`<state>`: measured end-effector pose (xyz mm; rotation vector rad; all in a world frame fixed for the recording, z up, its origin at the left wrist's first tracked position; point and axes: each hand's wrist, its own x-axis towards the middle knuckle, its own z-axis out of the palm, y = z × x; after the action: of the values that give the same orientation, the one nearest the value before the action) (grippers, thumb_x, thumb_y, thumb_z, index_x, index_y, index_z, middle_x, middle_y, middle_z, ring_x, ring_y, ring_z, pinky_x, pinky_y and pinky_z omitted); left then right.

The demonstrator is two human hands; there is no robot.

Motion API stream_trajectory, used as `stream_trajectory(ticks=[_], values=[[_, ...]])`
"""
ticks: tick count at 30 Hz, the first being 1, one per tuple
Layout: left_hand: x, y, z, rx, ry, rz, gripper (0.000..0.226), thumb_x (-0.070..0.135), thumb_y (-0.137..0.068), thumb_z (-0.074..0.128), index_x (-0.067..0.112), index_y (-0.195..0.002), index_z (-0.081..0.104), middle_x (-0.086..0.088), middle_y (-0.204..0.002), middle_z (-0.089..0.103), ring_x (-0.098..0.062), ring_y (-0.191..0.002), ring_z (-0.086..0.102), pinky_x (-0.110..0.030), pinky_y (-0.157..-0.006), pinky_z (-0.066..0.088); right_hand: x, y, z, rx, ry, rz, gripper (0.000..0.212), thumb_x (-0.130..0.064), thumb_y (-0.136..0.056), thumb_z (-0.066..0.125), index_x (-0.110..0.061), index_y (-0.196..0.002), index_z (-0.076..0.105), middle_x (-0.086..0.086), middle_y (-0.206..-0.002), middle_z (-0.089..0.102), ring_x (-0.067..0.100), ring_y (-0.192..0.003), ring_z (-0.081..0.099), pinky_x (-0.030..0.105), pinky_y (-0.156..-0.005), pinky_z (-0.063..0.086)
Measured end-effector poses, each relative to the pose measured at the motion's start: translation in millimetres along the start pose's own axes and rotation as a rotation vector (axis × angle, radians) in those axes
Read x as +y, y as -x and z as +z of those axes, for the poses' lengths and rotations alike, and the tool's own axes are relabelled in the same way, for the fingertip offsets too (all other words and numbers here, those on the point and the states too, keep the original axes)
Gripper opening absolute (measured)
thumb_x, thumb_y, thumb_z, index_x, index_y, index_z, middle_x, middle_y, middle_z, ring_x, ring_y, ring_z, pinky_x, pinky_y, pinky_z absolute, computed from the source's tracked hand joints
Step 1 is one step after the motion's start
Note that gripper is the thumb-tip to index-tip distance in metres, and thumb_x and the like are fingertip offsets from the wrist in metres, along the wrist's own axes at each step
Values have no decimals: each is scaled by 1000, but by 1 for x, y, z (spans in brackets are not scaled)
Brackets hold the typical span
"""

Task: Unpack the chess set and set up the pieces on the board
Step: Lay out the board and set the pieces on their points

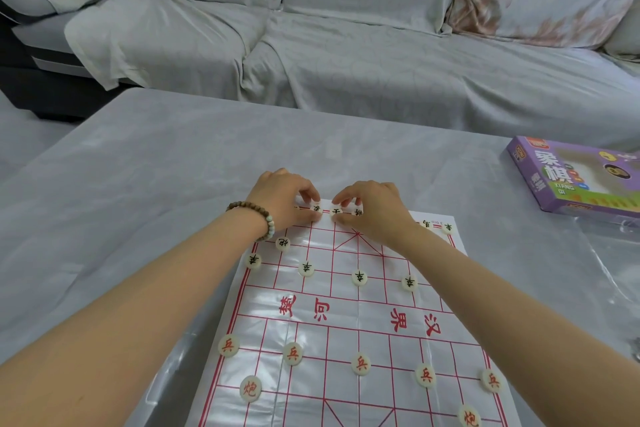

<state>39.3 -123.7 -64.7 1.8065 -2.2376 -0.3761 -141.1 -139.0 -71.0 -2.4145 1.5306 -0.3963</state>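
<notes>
Chess pieces [317,208] on the board's [346,315] far row: each hand [285,196] pinches one.

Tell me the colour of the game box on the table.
Purple, with a green strip along its front; the game box shows in the head view.

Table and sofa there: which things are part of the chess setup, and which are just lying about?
Part of the job:
- board
- black-lettered pieces
- red-lettered pieces
- left hand
- right hand
- game box

Lying about:
- sofa
- pillows
- bead bracelet
</notes>
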Motion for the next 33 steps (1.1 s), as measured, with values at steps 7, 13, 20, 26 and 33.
stream_trajectory(ticks=[7, 13, 20, 26, 33], values=[[15, 49, -1, 41, -67, 149, 37, 38, -98, 30, 29, -126, 52, 12, -130, 52, -10, -124, 39, -27, -105, 22, 0, 55, -27, 15, -89, 9, 31, -37, -96, 45, -26, -118, 63, -10, -122, 62, 12, -114, 54, 30, -103, 36], [39, 83, 13, -174, -267, 181, 47, 36, -101, 11, 26, -145, 25, 10, -152, 25, -7, -140, 17, -30, -115, -3, 5, 108, -28, -278, 94, -48, 51, -48, -98, 16, -30, -141, 38, -15, -148, 34, -1, -138, 23, 27, -115, -11], [42, 84, 16, -267, -358, 119, 52, 40, -99, 4, 22, -149, 8, 9, -156, 7, -8, -143, 5, -35, -115, -8, 7, 103, -17, -383, 137, -34, 57, -49, -98, 8, -26, -148, 19, -12, -156, 14, 0, -143, 5, 35, -114, -17], [25, 75, 6, -280, -375, 87, 52, 39, -100, 6, 21, -149, 9, 8, -156, 8, -8, -143, 7, -36, -117, -5, 0, 81, -5, -385, 137, -33, 55, -46, -99, 10, -24, -150, 14, -11, -157, 9, 3, -144, 2, 35, -114, -16], [-5, 49, -4, -275, -312, 58, 50, 38, -101, 10, 24, -147, 20, 9, -155, 16, -8, -142, 14, -34, -116, -1, -8, 45, 8, -343, 122, -36, 55, -46, -99, 9, -23, -150, 16, -9, -157, 11, 5, -144, 4, 35, -113, -16]])
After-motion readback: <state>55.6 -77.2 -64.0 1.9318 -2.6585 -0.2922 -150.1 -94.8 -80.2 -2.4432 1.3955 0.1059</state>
